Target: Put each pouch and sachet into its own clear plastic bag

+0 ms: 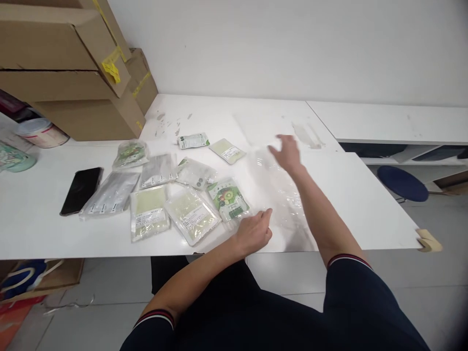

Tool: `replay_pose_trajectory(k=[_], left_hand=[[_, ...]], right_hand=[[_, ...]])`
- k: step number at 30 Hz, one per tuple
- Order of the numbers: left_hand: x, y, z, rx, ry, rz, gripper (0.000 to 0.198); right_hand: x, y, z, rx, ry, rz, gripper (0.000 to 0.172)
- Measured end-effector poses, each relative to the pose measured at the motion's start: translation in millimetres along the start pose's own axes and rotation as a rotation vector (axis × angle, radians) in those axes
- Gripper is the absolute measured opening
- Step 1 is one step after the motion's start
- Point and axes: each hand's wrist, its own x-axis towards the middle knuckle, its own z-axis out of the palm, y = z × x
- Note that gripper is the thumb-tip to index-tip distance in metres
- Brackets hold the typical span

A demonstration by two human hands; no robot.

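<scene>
A large clear plastic bag lies spread on the white table, its outline hard to make out. At its near left edge, my left hand has curled fingers and a forward index finger, seemingly gripping the plastic. My right hand is over the bag's far part with fingers apart, holding nothing. Left of my left hand is a clear-wrapped green pouch with a kiwi picture. Beside it lie wrapped packets with pale green backs and white labels. A smaller pale green packet lies farther back.
Flat silvery plastic sleeves and a black phone lie on the left. Cardboard boxes are stacked at the back left, near a lidded tub. A blue stool stands beyond the table's right edge.
</scene>
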Motion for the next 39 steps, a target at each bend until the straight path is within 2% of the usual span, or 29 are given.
replay_pose_trajectory(k=[2, 3, 4, 5, 7, 9, 10, 12, 14, 17, 19, 22, 24, 27, 30, 35, 39], left_hand=[[-3.4, 1.7, 5.2, 0.039, -0.014, 0.032, 0.062], [-5.1, 2.6, 7.5, 0.062, -0.020, 0.036, 0.063], [-6.7, 3.4, 9.6, 0.085, -0.025, 0.033, 0.062], [-8.1, 4.0, 11.6, 0.110, -0.027, 0.026, 0.061], [-10.2, 4.6, 14.9, 0.166, -0.020, 0.011, 0.058], [-11.8, 4.7, 17.1, 0.230, -0.006, 0.002, 0.056], [-12.5, 4.9, 17.5, 0.261, 0.005, -0.003, 0.055], [-13.7, 5.9, 16.5, 0.302, 0.019, -0.016, 0.054], [-15.0, 7.7, 12.8, 0.307, 0.024, -0.050, 0.052], [-17.3, 10.3, 3.8, 0.273, 0.049, -0.124, 0.049], [-18.8, 11.1, -1.7, 0.236, 0.086, -0.155, 0.048], [-20.7, 9.7, -4.9, 0.143, 0.143, -0.170, 0.045], [-21.8, 6.7, -2.7, 0.083, 0.180, -0.175, 0.044], [-23.1, -1.1, 5.4, 0.079, 0.247, -0.151, 0.043], [-22.9, -10.8, 14.7, 0.189, 0.356, -0.062, 0.040], [-19.9, -23.4, 24.0, 0.466, 0.621, 0.173, 0.033], [-19.0, -27.1, 25.6, 0.614, 0.721, 0.280, 0.031]], right_hand=[[-1.1, -40.4, 35.9, 0.038, -0.242, -0.225, 0.064], [-1.3, -58.2, 53.7, 0.036, -0.327, -0.258, 0.070], [-1.2, -73.6, 69.9, 0.038, -0.380, -0.257, 0.068], [-1.0, -86.2, 84.1, 0.039, -0.407, -0.237, 0.062], [-0.3, -102.7, 104.1, 0.052, -0.407, -0.188, 0.038], [1.1, -108.6, 112.0, 0.071, -0.378, -0.172, 0.017], [2.1, -108.1, 111.4, 0.081, -0.365, -0.176, 0.012], [4.1, -101.3, 101.0, 0.090, -0.347, -0.175, 0.008], [4.0, -87.5, 78.8, 0.133, -0.272, -0.157, 0.006], [-9.3, -55.5, 26.7, 0.422, -0.016, -0.096, 0.016], [-30.9, -29.2, -14.7, 0.675, 0.078, -0.004, 0.021], [-78.3, 12.5, -68.4, 0.901, 0.059, 0.173, 0.026], [-111.7, 39.5, -89.2, 0.941, 0.014, 0.292, 0.026], [-151.4, 72.7, -97.1, 0.924, -0.070, 0.422, 0.025], [-170.8, 88.1, -90.7, 0.940, -0.144, 0.472, 0.027], [-169.1, 76.9, -74.3, 0.956, -0.405, 0.390, 0.034], [-162.0, 66.4, -59.6, 0.740, -0.577, 0.285, 0.036]])
